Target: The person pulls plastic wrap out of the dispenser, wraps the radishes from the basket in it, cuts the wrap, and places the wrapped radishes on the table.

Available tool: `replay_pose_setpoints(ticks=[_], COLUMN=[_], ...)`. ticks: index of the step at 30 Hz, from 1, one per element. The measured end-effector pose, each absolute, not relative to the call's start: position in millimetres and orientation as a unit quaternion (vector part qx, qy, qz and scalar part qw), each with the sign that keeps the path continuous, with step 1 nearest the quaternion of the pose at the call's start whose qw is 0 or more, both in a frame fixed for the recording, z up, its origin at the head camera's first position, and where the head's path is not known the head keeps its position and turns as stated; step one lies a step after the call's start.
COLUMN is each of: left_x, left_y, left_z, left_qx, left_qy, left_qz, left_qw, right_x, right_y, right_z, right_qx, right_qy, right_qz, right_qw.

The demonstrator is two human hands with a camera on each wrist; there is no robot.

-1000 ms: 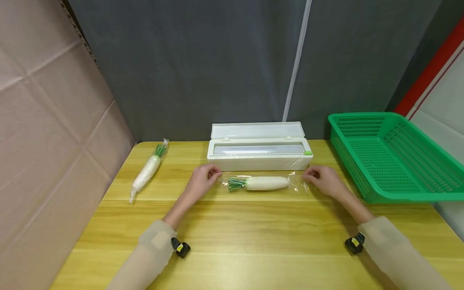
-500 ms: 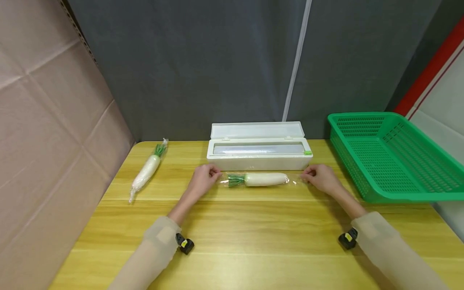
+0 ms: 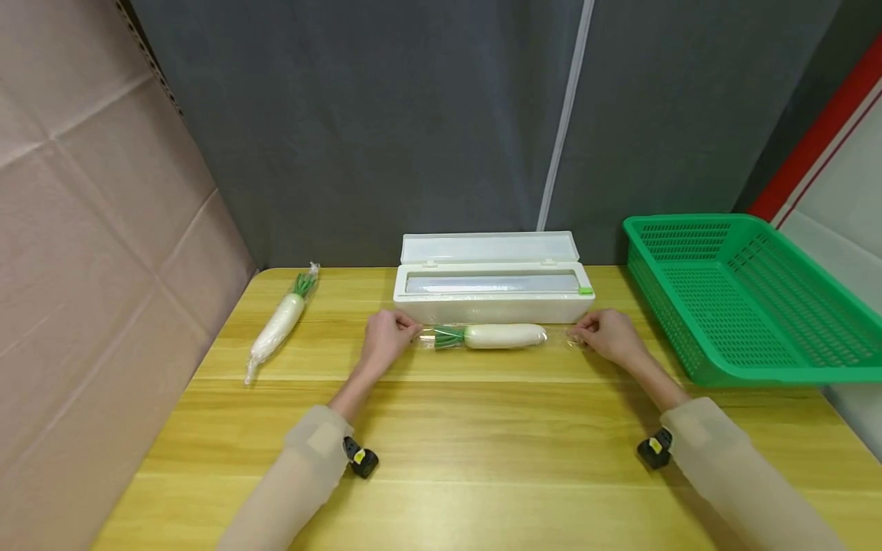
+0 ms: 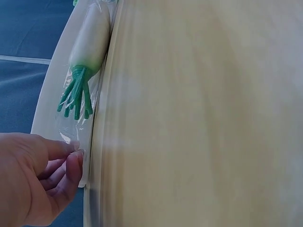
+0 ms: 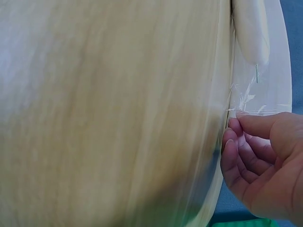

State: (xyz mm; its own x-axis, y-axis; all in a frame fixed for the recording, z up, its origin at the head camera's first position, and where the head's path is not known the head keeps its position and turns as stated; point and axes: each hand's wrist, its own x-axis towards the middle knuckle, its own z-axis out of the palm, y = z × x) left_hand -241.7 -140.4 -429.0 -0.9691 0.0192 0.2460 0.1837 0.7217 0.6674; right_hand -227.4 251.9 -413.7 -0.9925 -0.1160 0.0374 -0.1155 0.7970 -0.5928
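Observation:
A white radish (image 3: 506,336) with short green stems lies crosswise inside clear plastic wrap (image 5: 246,101), close along the front of a white wrap dispenser (image 3: 492,311). My left hand (image 3: 390,337) pinches the wrap's end past the stems (image 4: 78,92) between thumb and fingertips. At the opposite end, past the radish's tapered tip, my right hand (image 3: 609,334) pinches the other tail of film, its remaining fingers curled in. The film between hands and radish looks gathered and narrow. The dispenser's lid (image 3: 489,247) stands raised, with a roll visible in its slot.
Another wrapped radish (image 3: 279,327) with twisted ends lies on the left of the wooden table (image 3: 496,459). A green basket (image 3: 730,321) stands on the right, near my right forearm. A dark grey curtain (image 3: 358,130) hangs behind the table.
The wrapped radish has shifted slightly away from me, nearer the dispenser. Both hands have moved a little forward with it, the right one also slightly inward, and the film ends look narrower.

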Motion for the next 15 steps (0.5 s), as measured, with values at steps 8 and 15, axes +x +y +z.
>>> replay_pose_setpoints(ticks=[8, 15], left_x=[-245.2, -247.9], left_y=[-138.2, -136.8], left_z=[-430.0, -431.6], left_qx=[-0.03, -0.021], left_qy=[-0.92, -0.921], left_qz=[-0.369, -0.363], left_qw=[0.128, 0.144], right_x=[-227.5, -229.7], right_y=[251.4, 250.9], right_z=[-414.6, -417.7], right_qx=[-0.047, -0.049], right_qy=[0.947, 0.946], right_qz=[-0.318, -0.318], right_qw=[-0.009, -0.029])
